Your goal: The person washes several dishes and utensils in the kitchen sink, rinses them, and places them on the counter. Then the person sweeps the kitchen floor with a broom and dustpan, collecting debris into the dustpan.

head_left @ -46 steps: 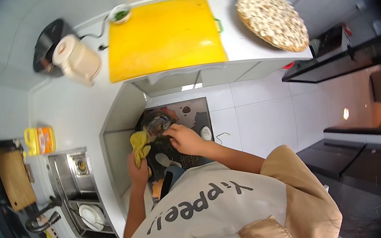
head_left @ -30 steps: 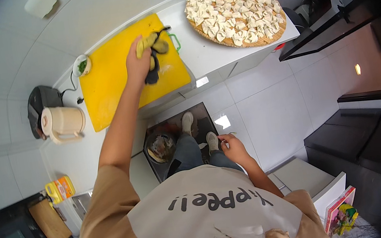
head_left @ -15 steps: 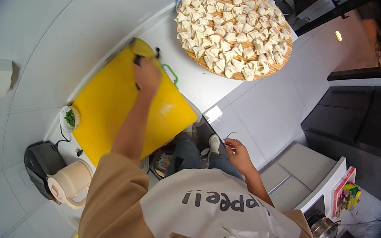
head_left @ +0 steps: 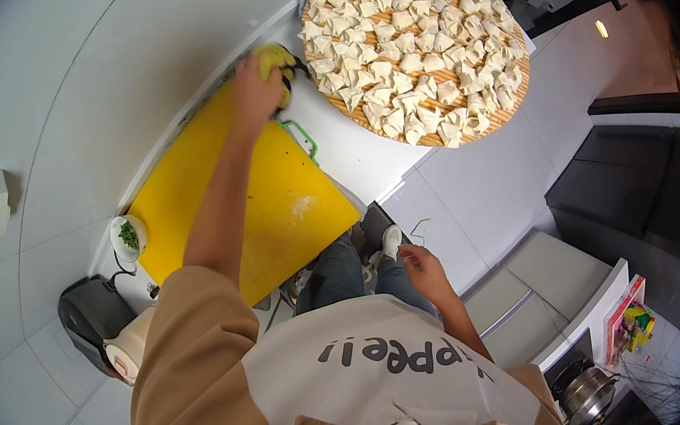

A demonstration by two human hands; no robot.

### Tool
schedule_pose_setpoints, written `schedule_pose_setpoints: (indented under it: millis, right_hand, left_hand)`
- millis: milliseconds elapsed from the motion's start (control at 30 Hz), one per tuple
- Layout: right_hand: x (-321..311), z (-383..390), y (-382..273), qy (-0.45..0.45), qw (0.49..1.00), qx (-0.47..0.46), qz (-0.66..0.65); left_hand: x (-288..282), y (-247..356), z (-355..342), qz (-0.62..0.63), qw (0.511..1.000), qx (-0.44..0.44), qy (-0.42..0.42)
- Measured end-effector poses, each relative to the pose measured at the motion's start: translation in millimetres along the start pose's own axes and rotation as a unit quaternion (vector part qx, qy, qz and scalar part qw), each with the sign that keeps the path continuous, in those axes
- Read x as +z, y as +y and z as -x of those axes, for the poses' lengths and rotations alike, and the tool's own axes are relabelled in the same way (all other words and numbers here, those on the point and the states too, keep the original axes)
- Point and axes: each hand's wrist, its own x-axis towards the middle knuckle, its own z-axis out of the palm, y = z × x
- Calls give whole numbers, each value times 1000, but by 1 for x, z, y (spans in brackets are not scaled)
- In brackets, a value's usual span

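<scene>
At the frame's upper centre, the left hand (head_left: 257, 92) grasps a yellow cloth (head_left: 273, 58); a wide sweep could bump the nearby dumpling tray (head_left: 487, 130). The right hand (head_left: 424, 274) hangs half-curled; whether holding, I cannot tell.

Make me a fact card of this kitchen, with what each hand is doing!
Left hand: gripping a yellow cloth at the board's far corner
Right hand: low, beside the legs
Board: yellow, flat on the counter
Bowl: white, green bits inside, left of the board
Tray: round, brown, holding many folded dough pieces
</scene>
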Motion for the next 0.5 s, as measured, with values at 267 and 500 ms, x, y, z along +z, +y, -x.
schedule_pose_setpoints:
  millis: [267, 500]
  right_hand:
    - [-1, 11, 21, 2, 1000, 12, -26]
    - [18, -25, 36, 19, 989, -3, -143]
  left_hand:
    - [55, 27, 32, -309, 923, 128, -189]
    - [61, 56, 111, -258, 897, 289, -211]
